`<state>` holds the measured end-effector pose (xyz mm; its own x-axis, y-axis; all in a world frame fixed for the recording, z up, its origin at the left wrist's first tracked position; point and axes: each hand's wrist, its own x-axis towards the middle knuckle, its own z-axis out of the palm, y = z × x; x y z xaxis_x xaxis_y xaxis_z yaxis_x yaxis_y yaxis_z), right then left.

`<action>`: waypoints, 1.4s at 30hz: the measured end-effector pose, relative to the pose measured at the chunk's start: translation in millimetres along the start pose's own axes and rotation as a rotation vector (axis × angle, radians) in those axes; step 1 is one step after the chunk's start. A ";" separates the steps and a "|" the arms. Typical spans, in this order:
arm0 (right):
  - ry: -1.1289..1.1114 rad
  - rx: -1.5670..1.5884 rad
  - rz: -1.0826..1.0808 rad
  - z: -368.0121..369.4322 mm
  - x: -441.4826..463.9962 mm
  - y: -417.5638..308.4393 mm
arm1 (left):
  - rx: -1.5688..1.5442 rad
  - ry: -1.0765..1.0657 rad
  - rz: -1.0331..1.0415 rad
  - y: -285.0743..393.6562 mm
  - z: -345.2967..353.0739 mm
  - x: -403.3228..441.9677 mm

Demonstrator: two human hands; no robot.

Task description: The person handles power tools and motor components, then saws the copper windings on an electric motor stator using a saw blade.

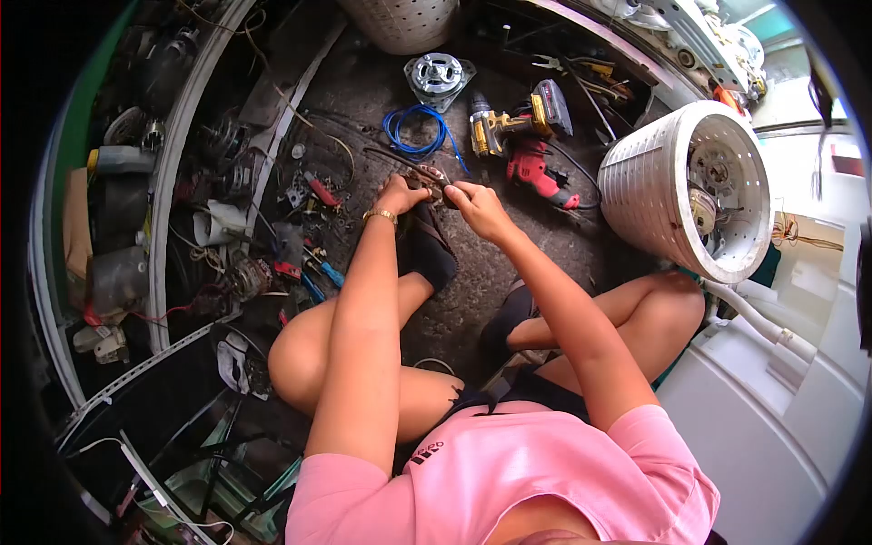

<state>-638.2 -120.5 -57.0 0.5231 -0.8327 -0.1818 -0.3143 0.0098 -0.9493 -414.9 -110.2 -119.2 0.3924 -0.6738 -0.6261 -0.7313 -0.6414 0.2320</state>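
Observation:
My left hand [400,194], with a gold band at its wrist, is closed on a small metal part [436,182] low over the floor. Just to its right my right hand [481,211] is closed too, its fingers wrapped round something I cannot make out that meets the part. A thin dark strip [398,158] runs up and left from the part. Beyond my hands lies a coil of blue wire [420,150], and behind that sits a round metal motor [438,80]. My dark-shod foot [427,250] is right below the hands.
A yellow drill [495,129] and a red corded power tool [534,173] lie to the right, beside a white perforated drum [640,173]. Pliers [549,63] lie farther back. Loose parts and a red-handled tool [322,191] litter the left floor, near metal-framed shelving [162,218].

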 end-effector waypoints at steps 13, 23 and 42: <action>-0.039 0.013 0.127 1.0 4.5 -4.3 | -0.141 0.105 0.066 -7.3 -3.0 -6.0; -0.032 0.032 0.105 11.7 11.9 0.4 | 0.057 -0.002 -0.062 8.8 -14.2 -8.0; -0.100 -0.273 0.154 -42.9 -58.5 -68.4 | 0.020 -0.017 -0.244 26.2 2.1 -17.3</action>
<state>-681.3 -96.2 29.5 0.5241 -0.7743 -0.3547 -0.5893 -0.0290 -0.8074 -442.0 -114.6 -103.9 0.5492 -0.4937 -0.6743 -0.6273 -0.7766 0.0577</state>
